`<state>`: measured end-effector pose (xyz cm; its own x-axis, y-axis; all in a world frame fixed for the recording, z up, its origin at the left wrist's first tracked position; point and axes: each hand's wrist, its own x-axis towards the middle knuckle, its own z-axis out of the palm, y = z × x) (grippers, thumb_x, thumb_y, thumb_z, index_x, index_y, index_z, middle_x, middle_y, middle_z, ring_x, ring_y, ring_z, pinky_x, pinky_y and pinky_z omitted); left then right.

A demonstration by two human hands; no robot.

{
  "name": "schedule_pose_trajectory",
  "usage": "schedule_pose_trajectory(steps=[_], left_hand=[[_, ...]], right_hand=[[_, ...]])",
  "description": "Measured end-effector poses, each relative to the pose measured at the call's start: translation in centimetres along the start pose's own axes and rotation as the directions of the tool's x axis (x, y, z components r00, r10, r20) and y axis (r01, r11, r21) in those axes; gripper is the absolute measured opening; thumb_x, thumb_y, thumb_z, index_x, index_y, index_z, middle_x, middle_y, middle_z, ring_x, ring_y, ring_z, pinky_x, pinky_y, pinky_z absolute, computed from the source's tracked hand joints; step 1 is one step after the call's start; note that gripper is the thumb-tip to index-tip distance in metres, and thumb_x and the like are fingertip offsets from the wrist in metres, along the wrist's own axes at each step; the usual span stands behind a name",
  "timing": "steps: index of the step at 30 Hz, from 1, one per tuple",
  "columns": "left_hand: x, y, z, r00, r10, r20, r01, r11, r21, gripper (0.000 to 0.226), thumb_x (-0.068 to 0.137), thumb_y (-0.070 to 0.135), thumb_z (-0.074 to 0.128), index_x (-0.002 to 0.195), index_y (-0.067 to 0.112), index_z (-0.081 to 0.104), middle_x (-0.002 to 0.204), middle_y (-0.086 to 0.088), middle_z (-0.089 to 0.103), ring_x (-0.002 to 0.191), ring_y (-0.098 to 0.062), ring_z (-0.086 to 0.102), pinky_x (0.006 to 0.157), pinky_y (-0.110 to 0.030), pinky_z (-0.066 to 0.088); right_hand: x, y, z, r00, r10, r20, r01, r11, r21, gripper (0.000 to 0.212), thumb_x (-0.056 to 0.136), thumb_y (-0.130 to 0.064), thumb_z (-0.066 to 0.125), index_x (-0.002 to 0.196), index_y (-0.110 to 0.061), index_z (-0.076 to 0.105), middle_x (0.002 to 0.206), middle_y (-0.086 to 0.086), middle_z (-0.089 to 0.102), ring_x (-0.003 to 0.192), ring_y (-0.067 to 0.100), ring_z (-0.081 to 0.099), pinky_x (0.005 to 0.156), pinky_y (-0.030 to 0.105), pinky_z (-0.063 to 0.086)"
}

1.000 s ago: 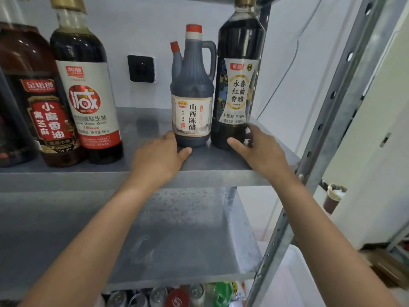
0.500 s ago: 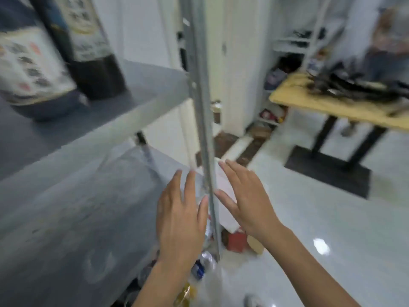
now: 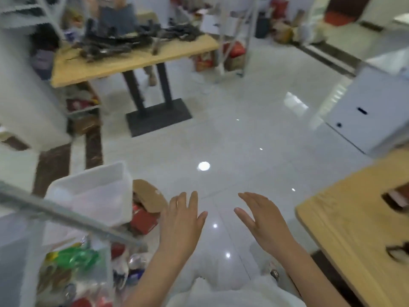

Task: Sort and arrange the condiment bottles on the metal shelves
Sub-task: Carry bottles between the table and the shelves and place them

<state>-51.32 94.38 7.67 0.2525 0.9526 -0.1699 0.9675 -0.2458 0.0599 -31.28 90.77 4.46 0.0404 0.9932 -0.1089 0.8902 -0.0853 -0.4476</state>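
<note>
Both hands hung empty over the glossy white floor (image 3: 254,134), palms down and fingers spread. The left hand (image 3: 181,220) was just beside the right hand (image 3: 263,224), apart from it, neither touching anything. The view was blurred. Taking the left hand as the landmark: to its left a grey metal shelf rail (image 3: 66,216) ran slantwise across the lower left corner, and that was all that showed of the metal shelves. No condiment bottle stood on any shelf in view. Below the rail, to the lower left of the hand, lay a smeared jumble of bottles and cans (image 3: 73,262), some green, some red; whether any were condiment bottles could not be told. Up and to the left of the hand, behind the rail, sat a translucent white plastic bin (image 3: 95,193); between the bin and the hand lay an open cardboard flap (image 3: 148,196) and a red box (image 3: 143,220) on the floor. Well beyond the hand, toward the top of the view, stood a wooden desk (image 3: 124,63) on a dark pedestal base, heaped with dark tangled items too blurred to name. Far to the right of the hand, past the right hand, another light wooden desk (image 3: 354,218) entered from the right edge, and above it stood a white cabinet (image 3: 374,111).
</note>
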Motion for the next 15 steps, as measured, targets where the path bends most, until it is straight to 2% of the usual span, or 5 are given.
schedule_pose_trajectory(steps=[4, 8, 12, 15], left_hand=[[0.7, 6.8, 0.6, 0.977, 0.2, 0.072, -0.204, 0.977, 0.056, 0.06, 0.1, 0.051, 0.022, 0.151, 0.023, 0.009, 0.154, -0.005, 0.023, 0.141, -0.024, 0.024, 0.115, -0.041, 0.019], [0.3, 14.9, 1.8, 0.925, 0.362, 0.116, -0.371, 0.927, 0.06, 0.06, 0.1, 0.051, 0.022, 0.151, 0.022, 0.007, 0.154, -0.005, 0.024, 0.14, -0.024, 0.025, 0.115, -0.04, 0.019], [-0.9, 23.6, 3.4, 0.83, 0.54, 0.14, -0.546, 0.838, 0.002, 0.061, 0.099, 0.052, 0.025, 0.151, 0.024, 0.009, 0.153, -0.002, 0.026, 0.137, -0.022, 0.03, 0.111, -0.036, 0.024], [-2.1, 29.5, 4.8, 0.752, 0.641, 0.152, -0.641, 0.766, -0.06, 0.061, 0.098, 0.052, 0.028, 0.15, 0.025, 0.01, 0.152, 0.0, 0.028, 0.135, -0.019, 0.032, 0.11, -0.033, 0.026]], right_hand=[[-5.2, 6.5, -2.4, 0.975, 0.211, -0.072, -0.205, 0.975, 0.089, 0.104, 0.07, -0.084, -0.01, 0.14, -0.026, 0.04, 0.143, -0.008, 0.043, 0.134, 0.01, 0.035, 0.112, 0.03, 0.026], [-10.7, 12.3, -5.0, 0.921, 0.369, -0.126, -0.349, 0.924, 0.153, 0.082, 0.082, -0.074, 0.007, 0.14, -0.026, 0.041, 0.141, -0.007, 0.045, 0.131, 0.011, 0.037, 0.11, 0.034, 0.029], [-16.5, 18.0, -7.5, 0.849, 0.497, -0.18, -0.472, 0.866, 0.166, 0.093, 0.077, -0.08, -0.001, 0.137, -0.025, 0.044, 0.136, -0.005, 0.05, 0.126, 0.014, 0.042, 0.106, 0.033, 0.033], [-20.8, 22.1, -8.9, 0.77, 0.603, -0.21, -0.563, 0.796, 0.221, 0.061, 0.091, -0.061, 0.027, 0.137, -0.025, 0.042, 0.137, -0.004, 0.049, 0.127, 0.014, 0.041, 0.104, 0.032, 0.033]])
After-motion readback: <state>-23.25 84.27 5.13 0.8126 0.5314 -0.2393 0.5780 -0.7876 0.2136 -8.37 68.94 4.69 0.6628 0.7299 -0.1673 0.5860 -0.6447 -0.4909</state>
